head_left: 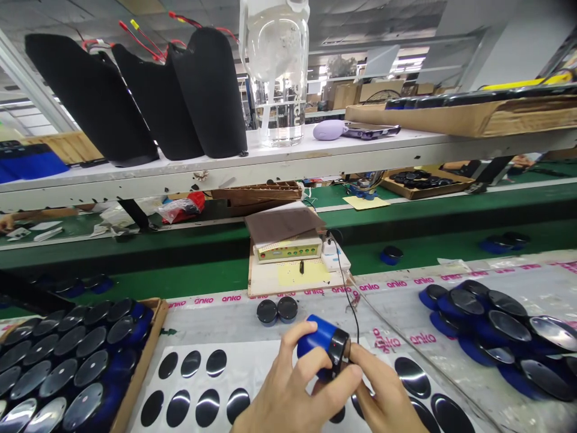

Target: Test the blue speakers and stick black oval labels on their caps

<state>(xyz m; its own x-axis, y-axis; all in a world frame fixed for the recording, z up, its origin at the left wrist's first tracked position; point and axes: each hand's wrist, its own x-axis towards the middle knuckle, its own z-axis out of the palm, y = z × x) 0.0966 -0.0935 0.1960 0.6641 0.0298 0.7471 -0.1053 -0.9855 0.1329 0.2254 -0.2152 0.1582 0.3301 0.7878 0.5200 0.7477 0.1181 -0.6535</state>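
Note:
A blue cylindrical unit with a black end (318, 341) is held above the white sheet in the lower middle. My left hand (300, 382) is wrapped round its body, fingers on the blue side and near the black end. My right hand (383, 391) touches the black end from the right with its fingertips pressed close; whether they hold anything small is hidden. Below, a white sheet (180, 376) bears several round black discs (208, 407). Two small dark round units (276, 310) stand just behind the blue unit.
A cardboard box (144, 361) of blue-and-black units stands at left, with a pile of similar units (505, 325) at right. Behind are an instrument box (288, 249) and cable (349, 294). The overhead shelf (270, 162) holds black pouches (211, 96) and a clear jug (279, 72).

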